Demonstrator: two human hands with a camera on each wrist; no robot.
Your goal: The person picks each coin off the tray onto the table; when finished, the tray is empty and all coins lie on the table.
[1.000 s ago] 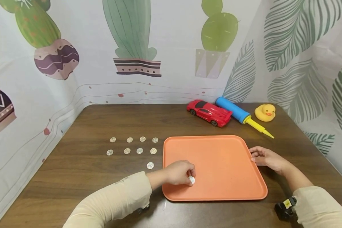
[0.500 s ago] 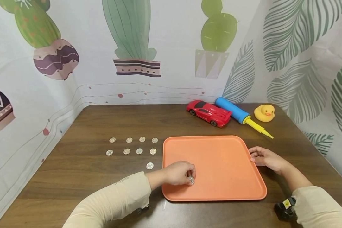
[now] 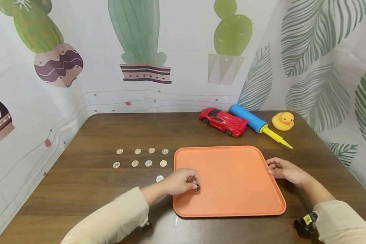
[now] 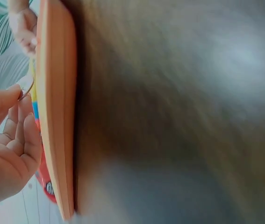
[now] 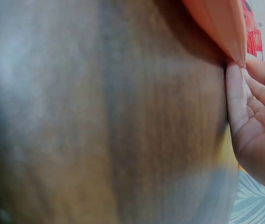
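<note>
Left hand (image 3: 183,181) over the near-left corner of the orange tray (image 3: 231,203), thumb and fingertips closed in a pinch on one small silver coin (image 3: 196,187); seen from the left wrist view as a thin metal edge between the fingertips (image 4: 25,91), lifted a little above the tray floor. Right hand (image 3: 285,169) at the right rim of the tray, fingers loosely bent and resting against the edge, holding nothing else. Coin judged light, hard and stiff, not fragile, but thin and smooth, so likely slippery and easy to drop from a weak pinch. Best held by the rim, between thumb and forefinger, or flat face to face between the two pads; from a flat surface probably first slid or tipped on edge, because almost no height for the fingers. Nine more coins (image 3: 149,163) on the desk (image 3: 109,200) left of the tray, in rows, the nearest one just beside the left hand. At the far side of the desk a red toy car (image 3: 224,121), a blue and yellow pump (image 3: 259,125) and a yellow rubber duck (image 3: 283,121), well apart from both hands.
</note>
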